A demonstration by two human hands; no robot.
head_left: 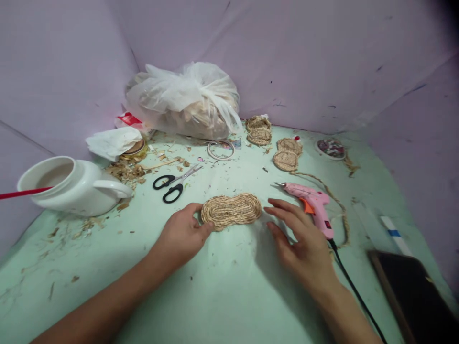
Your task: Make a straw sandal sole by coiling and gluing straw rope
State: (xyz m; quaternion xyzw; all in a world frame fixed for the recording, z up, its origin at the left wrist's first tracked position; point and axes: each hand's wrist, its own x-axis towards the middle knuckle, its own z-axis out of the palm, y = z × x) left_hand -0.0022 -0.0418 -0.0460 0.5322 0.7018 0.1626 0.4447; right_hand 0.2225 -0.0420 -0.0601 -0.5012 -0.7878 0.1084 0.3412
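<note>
A woven piece of coiled straw rope (231, 210), narrower in its middle, is at the centre above the green table. My left hand (187, 231) grips its left end, with the thumb over the lower edge. My right hand (299, 234) is just off the right end, its fingers apart and nothing in them. Beyond my right hand a pink glue gun (311, 203) with an orange trigger lies on its side, nozzle to the left. Black-handled scissors (175, 184) lie partly open beyond my left hand.
On the green table (222, 296) are a white jug (86, 188) at left, a stuffed plastic bag (190, 102) at the back, straw pieces (286, 161), a tape ring (221, 158), a small dish (330, 148), plant scraps, and a dark tablet-like object (412, 291) at right.
</note>
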